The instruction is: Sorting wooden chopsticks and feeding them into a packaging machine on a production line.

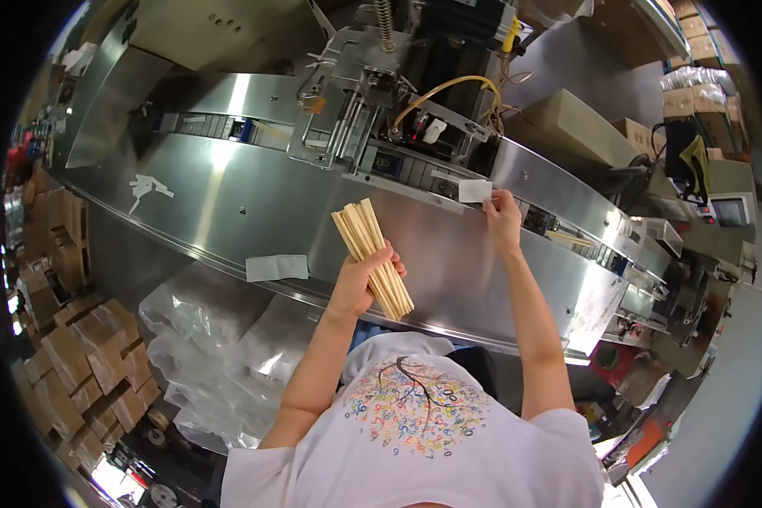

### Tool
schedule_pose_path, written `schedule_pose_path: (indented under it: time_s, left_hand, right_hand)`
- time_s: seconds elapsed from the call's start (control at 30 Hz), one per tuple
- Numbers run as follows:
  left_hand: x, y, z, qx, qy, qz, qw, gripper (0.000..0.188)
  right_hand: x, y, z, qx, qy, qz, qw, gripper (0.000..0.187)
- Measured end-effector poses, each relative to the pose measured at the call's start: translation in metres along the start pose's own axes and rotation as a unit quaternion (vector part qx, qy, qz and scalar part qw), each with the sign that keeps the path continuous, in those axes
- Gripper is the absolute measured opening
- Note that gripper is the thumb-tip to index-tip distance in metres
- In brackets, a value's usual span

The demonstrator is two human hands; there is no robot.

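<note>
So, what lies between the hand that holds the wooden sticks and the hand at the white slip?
In the head view, only bare steel machine cover separates the left hand, gripping the bundle of wooden sticks, from the right hand touching the white paper slip.

Clear plastic bags [212, 356] lie beside stacked cardboard boxes [85, 364], below a grey paper slip [277, 267]
</note>
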State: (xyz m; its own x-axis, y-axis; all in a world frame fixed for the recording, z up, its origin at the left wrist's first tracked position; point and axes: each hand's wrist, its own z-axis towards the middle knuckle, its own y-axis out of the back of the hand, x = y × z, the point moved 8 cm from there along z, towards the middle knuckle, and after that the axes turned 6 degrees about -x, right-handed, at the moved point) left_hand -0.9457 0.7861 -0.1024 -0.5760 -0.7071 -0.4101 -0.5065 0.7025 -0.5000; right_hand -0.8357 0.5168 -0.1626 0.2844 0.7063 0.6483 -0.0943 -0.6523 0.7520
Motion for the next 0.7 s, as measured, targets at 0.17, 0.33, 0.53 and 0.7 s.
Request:
schedule_pose_path:
  time_s: [0.17,0.33,0.53,0.7]
  left_hand:
    - [-0.004,-0.004,0.002,0.027,0.008,0.006,1.000,0.020]
    - [-0.006,-0.008,0.000,0.036,0.013,0.007,0.999,0.022]
    - [-0.005,-0.010,-0.002,0.037,0.032,-0.011,0.999,0.029]
    - [-0.001,-0.016,0.000,0.047,0.040,-0.017,0.998,0.032]
  right_hand:
    - [0.002,-0.029,0.001,0.096,-0.212,0.223,0.947,0.016]
    - [0.024,-0.008,0.004,0.046,-0.012,-0.093,0.995,0.019]
    - [0.047,-0.009,-0.011,0.074,0.220,-0.151,0.961,0.021]
    - [0.047,0.005,0.001,0.145,0.251,-0.110,0.951,0.016]
